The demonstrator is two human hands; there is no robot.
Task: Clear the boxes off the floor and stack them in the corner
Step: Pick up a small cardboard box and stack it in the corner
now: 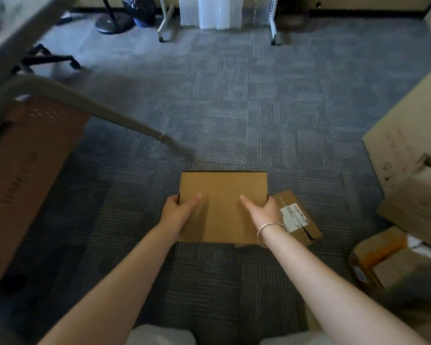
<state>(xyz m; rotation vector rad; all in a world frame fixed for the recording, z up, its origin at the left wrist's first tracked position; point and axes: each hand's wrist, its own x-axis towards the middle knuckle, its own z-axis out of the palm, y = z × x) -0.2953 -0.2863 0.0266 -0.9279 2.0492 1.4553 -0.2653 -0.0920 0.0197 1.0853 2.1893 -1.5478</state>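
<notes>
Low in the frame's centre, two bare forearms reach forward over the grey carpet-tile floor (pixel 234 100). The left hand (pixel 178 210) and the right hand (pixel 264 209), a silver bangle (pixel 268 229) on its wrist, grip opposite side edges of a flat plain brown cardboard box (pixel 222 210), thumbs laid on top, fingers curled round the edges. Just right, partly beneath it, lies a smaller labelled brown carton (pixel 297 220). At the right edge, more cardboard boxes (pixel 403 195) are piled. At the left edge a large brown box (pixel 23 170) sits under a surface (pixel 8 28). Along the top stands clear bubble wrap (pixel 210 12).
</notes>
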